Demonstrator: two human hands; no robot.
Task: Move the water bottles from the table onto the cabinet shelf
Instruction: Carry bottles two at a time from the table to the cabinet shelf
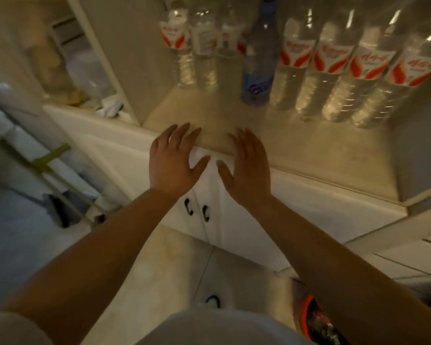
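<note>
Several clear water bottles with red-and-white labels [331,70] stand in a row on the cabinet shelf [296,143], with more at the back left [177,46]. A blue-tinted bottle [259,66] stands among them near the middle. My left hand [177,160] and my right hand [246,165] hover side by side over the shelf's front edge, palms down, fingers spread, holding nothing. Both hands are well short of the bottles. The table is not in view.
White cabinet doors with two dark handles [197,210] sit below the shelf. A side compartment with clutter [85,70] lies to the left behind a white upright. Pipes and a stand [47,165] occupy the floor at left. A red-and-black object [319,317] lies at the bottom right.
</note>
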